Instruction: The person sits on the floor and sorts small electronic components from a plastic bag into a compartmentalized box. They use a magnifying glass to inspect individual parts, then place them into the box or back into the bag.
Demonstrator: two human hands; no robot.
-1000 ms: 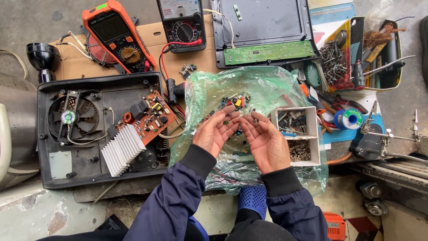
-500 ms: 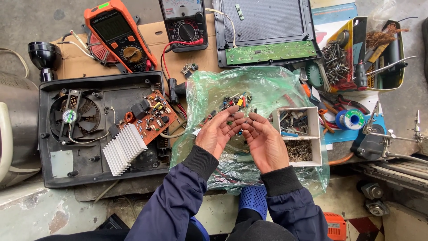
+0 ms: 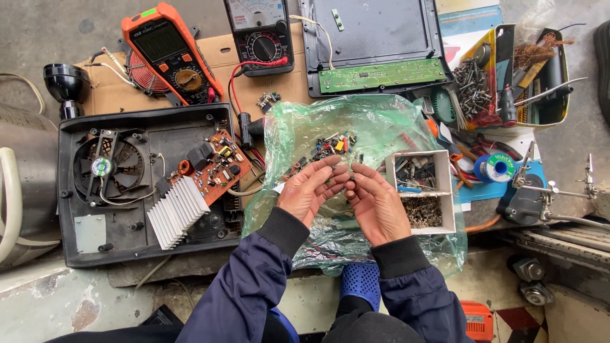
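Observation:
My left hand [image 3: 312, 189] and my right hand [image 3: 376, 204] are held palm-up, side by side, over a crumpled green plastic bag [image 3: 375, 124]. Their fingertips meet in the middle; whether a small part sits between them I cannot tell. Just beyond the fingers, several small electronic components [image 3: 332, 147] lie scattered on the bag. A small white two-compartment box [image 3: 422, 190] of parts stands right beside my right hand.
An opened black appliance housing [image 3: 82, 216] with fan, orange circuit board [image 3: 216, 166] and white heatsink [image 3: 178, 211] lies left. An orange multimeter [image 3: 166, 47], a black analog meter [image 3: 262, 35], a black lid with green board [image 3: 372, 41], a tool tray [image 3: 508, 76] and solder spool [image 3: 496, 168] surround.
Both hands stay over the bag; the fingers have drawn a little closer together at the tips. Nothing else has moved.

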